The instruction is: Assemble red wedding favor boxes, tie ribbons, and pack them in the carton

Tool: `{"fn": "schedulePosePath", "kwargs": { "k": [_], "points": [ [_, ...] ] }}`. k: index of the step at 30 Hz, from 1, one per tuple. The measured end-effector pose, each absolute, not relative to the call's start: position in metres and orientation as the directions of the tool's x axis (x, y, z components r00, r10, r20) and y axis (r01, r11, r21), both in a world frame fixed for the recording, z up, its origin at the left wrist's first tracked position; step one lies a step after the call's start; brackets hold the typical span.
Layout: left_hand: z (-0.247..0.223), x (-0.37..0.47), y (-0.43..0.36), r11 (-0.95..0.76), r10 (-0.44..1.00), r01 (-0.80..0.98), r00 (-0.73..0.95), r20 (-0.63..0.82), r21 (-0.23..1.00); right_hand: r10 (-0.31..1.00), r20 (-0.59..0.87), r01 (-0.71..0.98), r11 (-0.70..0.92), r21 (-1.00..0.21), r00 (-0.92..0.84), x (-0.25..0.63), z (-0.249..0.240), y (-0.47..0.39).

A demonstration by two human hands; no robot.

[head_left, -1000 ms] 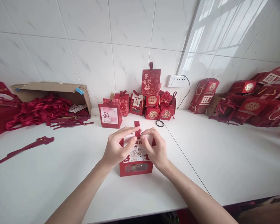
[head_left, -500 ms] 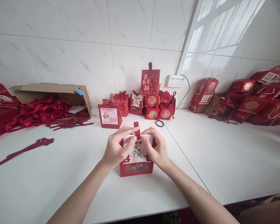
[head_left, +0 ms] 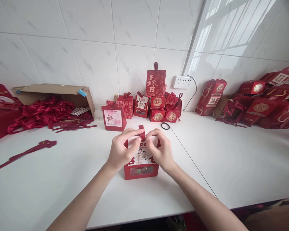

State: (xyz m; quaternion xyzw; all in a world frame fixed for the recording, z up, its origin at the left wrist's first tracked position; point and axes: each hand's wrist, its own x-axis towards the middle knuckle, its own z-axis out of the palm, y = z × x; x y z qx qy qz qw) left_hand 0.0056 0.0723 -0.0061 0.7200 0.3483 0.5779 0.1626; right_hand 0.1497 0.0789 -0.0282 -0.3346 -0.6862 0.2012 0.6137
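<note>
A red gift box (head_left: pixel 141 172) stands upright on the white table in front of me, with a printed couple on its white panel and an oval window low on its front. From its top rises a red ribbon loop (head_left: pixel 141 131). My left hand (head_left: pixel 122 147) pinches the top edge of the box at the left of the ribbon, thumb in front. At the right of the ribbon, my right hand (head_left: pixel 162 150) pinches the same edge, fingers curled over the top. The fingers partly cover the upper panel.
Behind stand several red boxes (head_left: pixel 156 82) against the tiled wall, near a power strip (head_left: pixel 182 82) and a black ring (head_left: pixel 165 126). To the left, a cardboard box (head_left: pixel 55 89) spills red ribbons; one ribbon strip (head_left: pixel 26 154) lies apart. More red boxes (head_left: pixel 257 107) are piled at right.
The view has shifted very slightly. Both hands keep their pinch on the top of the gift box, which stays in place.
</note>
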Motion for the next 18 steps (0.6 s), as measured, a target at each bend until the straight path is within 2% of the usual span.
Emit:
{"fn": "schedulePosePath", "kwargs": {
  "k": [6, 10, 18],
  "points": [
    [-0.0075, 0.0059, 0.0720, -0.650, 0.742, 0.307, 0.061, 0.667, 0.695, 0.677, 0.736, 0.225, 0.722, -0.655, -0.030, 0.1508, -0.0297, 0.0819],
    [-0.0114, 0.0056, 0.0721, -0.612, 0.786, 0.191, 0.039, 0.617, 0.768, 0.635, 0.771, 0.209, 0.761, -0.614, -0.047, 0.1530, -0.0317, 0.0815],
    [-0.0098, 0.0092, 0.0712, -0.582, 0.811, 0.111, 0.020, 0.584, 0.805, 0.711, 0.702, 0.232, 0.691, -0.684, -0.048, 0.1509, -0.0271, 0.0801]
  ]
}}
